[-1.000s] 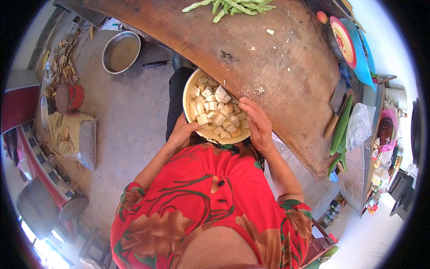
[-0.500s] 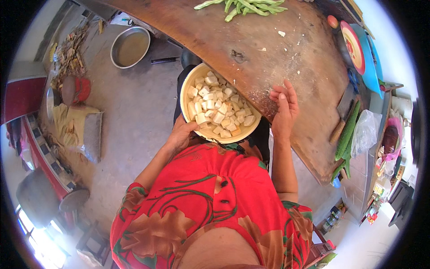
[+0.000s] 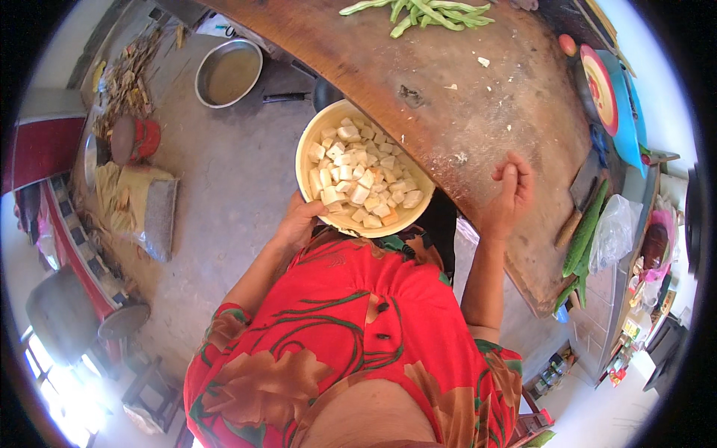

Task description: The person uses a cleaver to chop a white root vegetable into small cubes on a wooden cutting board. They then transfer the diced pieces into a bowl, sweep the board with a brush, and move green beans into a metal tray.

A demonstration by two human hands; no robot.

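A round cream-yellow basin (image 3: 305,183) of pale, peeled chunks (image 3: 360,175), like cut root vegetable, is under the edge of the wooden table (image 3: 463,112). My left hand (image 3: 300,219) grips its near-left rim, with the thumb over the lip and the fingers hidden below. The table corner covers the basin's right part. Over the right part of the table is my right hand (image 3: 514,188), fingers loosely bent and slightly apart, with nothing seen in it. Pale crumbs (image 3: 461,157) lie on the wood to its left.
Green beans (image 3: 433,13) lie at the table's far side. Along its right are a cleaver (image 3: 579,198), a long green cucumber or gourd (image 3: 588,228), a clear plastic bag (image 3: 614,233) and a blue basin (image 3: 629,112). A metal basin of murky water (image 3: 228,73) stands on the floor.
My right hand has moved right across the table and its fingers have curled more. My left hand still holds the basin rim. The whole view has shifted slightly.
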